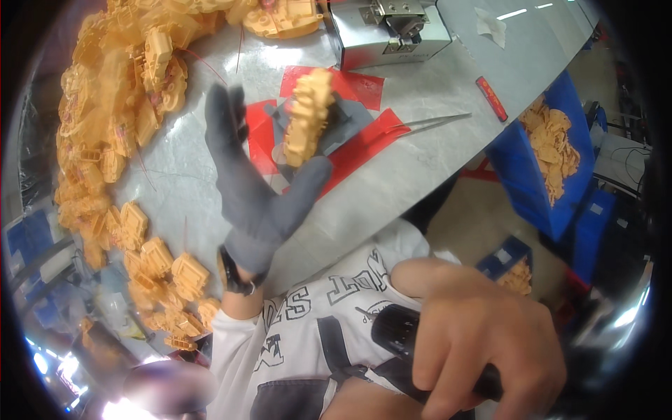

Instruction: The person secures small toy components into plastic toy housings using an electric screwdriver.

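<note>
So from my feed: the left hand (pixel 255 189), in a grey glove, is up over the bench (pixel 392 175) holding a yellow plastic part (pixel 308 115) on end. The thumb props it from below on the right, and the fingers (pixel 224 122) stand straight behind it, loosely together rather than curled. My guess is it's held that way so the long face is turned up for a look. The part hangs above the grey fixture (pixel 343 119), which sits on red tape patches (pixel 364 143) near the middle of the bench, probably marking where the fixture belongs.

The right hand (pixel 483 343) is bare and low, close to the body off the bench's near edge, fingers wrapped around a black tool handle (pixel 395 329); looks parked until needed.

A big heap of yellow parts (pixel 119 112) curves along the left edge, within the left hand's reach. Tweezers (pixel 437 122) lie toward the right edge, and a metal box-shaped machine (pixel 388 31) sits at the far edge. A blue bin (pixel 539 189) with more yellow parts stands beyond the right edge.
</note>
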`<state>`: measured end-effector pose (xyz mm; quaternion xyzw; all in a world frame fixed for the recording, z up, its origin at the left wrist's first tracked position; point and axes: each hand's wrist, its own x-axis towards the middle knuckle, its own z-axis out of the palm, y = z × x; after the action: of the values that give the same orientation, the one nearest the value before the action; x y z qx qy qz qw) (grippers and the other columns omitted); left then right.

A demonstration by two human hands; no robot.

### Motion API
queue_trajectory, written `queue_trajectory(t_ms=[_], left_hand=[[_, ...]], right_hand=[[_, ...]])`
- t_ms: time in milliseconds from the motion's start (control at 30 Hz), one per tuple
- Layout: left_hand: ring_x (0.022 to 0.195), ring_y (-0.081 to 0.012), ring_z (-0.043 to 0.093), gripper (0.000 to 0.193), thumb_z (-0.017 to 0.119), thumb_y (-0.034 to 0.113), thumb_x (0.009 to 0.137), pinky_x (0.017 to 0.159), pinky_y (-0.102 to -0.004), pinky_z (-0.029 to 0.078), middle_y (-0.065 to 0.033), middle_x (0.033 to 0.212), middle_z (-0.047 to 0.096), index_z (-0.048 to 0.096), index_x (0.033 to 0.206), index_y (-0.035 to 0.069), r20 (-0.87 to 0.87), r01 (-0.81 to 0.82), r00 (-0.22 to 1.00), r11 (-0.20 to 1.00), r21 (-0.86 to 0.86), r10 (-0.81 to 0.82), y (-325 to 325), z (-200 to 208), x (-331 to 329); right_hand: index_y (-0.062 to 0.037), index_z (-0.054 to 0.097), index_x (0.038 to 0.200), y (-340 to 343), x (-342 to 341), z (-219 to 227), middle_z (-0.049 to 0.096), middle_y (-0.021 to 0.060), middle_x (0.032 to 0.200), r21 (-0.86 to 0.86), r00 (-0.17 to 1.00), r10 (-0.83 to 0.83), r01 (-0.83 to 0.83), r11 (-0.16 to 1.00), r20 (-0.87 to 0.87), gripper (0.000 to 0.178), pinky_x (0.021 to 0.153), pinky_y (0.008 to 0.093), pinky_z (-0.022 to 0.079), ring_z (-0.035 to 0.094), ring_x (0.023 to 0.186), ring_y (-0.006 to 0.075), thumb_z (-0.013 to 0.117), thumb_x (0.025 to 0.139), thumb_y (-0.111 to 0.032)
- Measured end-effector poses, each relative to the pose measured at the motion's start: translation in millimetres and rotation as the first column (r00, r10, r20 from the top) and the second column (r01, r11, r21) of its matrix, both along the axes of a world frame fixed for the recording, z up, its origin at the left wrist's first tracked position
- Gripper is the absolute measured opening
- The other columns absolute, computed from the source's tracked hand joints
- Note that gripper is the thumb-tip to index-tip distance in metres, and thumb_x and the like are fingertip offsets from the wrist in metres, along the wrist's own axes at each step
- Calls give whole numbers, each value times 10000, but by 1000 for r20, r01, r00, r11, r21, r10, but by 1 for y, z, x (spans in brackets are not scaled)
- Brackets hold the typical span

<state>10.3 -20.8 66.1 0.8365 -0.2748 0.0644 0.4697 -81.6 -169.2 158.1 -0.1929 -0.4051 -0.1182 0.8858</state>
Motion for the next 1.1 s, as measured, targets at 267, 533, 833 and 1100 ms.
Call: queue_trajectory(t_ms=[267,533,833,1100], left_hand=[[1130,-276,512,671,608,337,767,906,-340,427,-186,1229,516,398,1335,49,-325,352,920,824,445,-218,-46,16,77],[1086,-221,542,574,557,297,779,919,-279,407,-177,1177,549,434,1288,60,-446,548,821,712,440,-356,-50,3,114],[834,-167,519,520,746,171,667,756,-316,451,-74,940,503,401,1025,18,-335,-138,942,901,-411,-8,-13,18,36],[914,-177,542,769,793,187,646,813,-285,447,-115,1027,530,357,1239,-33,-319,-346,902,929,-132,291,15,-17,-9]], right_hand=[[-75,593,807,-7,-10,-7,627,145,904,20,999,-47,47,999,12,143,428,225,432,591,532,236,674,712,-6],[-10,563,770,-4,-9,-6,633,183,805,57,989,-70,78,995,-128,85,402,291,425,579,472,271,632,734,-45],[-54,554,828,-17,-12,-28,646,146,779,109,984,-66,85,990,-167,30,435,236,438,583,528,206,570,847,-39],[-101,503,910,-21,-5,-31,635,87,757,-65,960,-147,135,989,-238,306,475,237,433,608,549,188,653,725,91]])
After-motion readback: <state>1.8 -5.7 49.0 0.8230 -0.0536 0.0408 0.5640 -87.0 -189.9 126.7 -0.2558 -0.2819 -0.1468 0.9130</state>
